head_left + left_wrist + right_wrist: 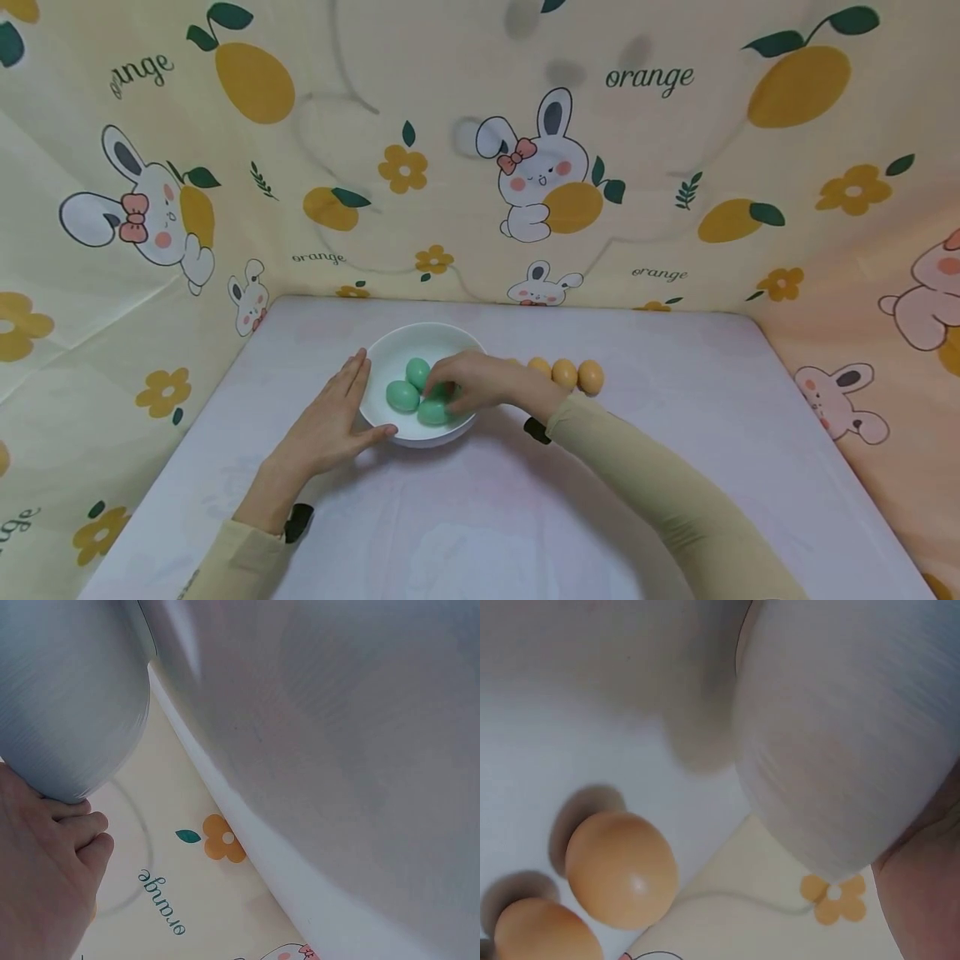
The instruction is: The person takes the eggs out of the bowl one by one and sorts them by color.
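From my end, the printed cloth (pixel 450 50) is the biggest thing; the head view shows it standing behind the table and along both sides, while each wrist view catches only a patch of it, a yellow flower included. Next is the pale table (pixel 465 542), and over it the person's long light sleeves (pixel 660 500), which I see only from the head.

The white bowl (pixel 442 342) sits toward the far side of the table, left of the middle. The head view lets me look into it; both wrist views give me just its smooth outer wall.

The left hand (pixel 326 429) lies against the bowl's near left side, fingers straight and thumb held apart; its wrist view shows the fingertips touching the outer wall. The right hand (pixel 476 379) reaches over the rim with fingers bent down among the green eggs (pixel 402 396). I can't tell whether it pinches one: its own wrist camera shows me a bare edge of the hand and no fingertips.

At least three green eggs rest inside the bowl. The brown eggs (pixel 591 377) line up on the table to its right, partly behind the right wrist from the head; the right wrist view gives me two clearly, with a gap between them.
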A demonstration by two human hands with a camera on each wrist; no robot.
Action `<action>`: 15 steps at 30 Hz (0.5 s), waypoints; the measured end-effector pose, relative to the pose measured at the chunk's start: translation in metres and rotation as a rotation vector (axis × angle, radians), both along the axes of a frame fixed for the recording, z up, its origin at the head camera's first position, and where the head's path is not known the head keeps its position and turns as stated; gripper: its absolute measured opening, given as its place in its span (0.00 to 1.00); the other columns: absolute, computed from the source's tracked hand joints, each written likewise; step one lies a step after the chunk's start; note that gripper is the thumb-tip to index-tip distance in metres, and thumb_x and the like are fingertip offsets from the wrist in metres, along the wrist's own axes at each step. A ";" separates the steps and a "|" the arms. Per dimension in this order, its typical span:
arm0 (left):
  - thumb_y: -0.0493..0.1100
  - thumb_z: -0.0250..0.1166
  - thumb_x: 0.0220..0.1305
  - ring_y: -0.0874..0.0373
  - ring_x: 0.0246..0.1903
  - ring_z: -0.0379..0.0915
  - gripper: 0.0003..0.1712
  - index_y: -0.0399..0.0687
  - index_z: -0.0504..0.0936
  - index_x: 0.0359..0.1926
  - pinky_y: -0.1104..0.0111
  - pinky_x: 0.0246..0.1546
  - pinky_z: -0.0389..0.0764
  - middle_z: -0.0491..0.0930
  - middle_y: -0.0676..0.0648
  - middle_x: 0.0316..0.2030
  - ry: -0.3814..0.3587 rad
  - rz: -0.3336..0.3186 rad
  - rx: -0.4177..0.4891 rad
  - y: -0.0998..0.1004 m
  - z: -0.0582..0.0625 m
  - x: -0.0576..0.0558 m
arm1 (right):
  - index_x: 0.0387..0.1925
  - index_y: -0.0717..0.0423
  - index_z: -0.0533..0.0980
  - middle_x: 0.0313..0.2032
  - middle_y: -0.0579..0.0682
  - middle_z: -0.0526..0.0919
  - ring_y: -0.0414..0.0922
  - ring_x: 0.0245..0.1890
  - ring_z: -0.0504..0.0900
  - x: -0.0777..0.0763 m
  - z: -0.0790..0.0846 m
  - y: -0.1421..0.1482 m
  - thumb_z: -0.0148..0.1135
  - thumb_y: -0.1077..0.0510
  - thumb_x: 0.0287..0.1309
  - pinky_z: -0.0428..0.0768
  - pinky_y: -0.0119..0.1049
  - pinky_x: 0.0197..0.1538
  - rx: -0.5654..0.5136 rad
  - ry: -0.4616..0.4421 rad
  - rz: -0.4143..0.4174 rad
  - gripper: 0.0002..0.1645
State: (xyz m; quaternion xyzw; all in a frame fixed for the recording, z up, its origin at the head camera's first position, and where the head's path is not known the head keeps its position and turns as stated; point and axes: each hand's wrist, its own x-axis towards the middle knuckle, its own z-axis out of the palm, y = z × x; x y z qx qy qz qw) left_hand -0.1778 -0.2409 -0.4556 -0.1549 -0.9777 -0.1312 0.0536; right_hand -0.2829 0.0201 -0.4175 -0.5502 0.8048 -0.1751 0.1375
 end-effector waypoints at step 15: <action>0.78 0.52 0.53 0.48 0.73 0.36 0.64 0.39 0.42 0.74 0.51 0.69 0.53 0.36 0.45 0.75 0.016 -0.016 0.007 0.000 0.002 0.002 | 0.50 0.44 0.81 0.49 0.39 0.81 0.37 0.49 0.77 0.003 -0.002 -0.011 0.71 0.58 0.50 0.73 0.29 0.54 0.099 0.031 -0.003 0.22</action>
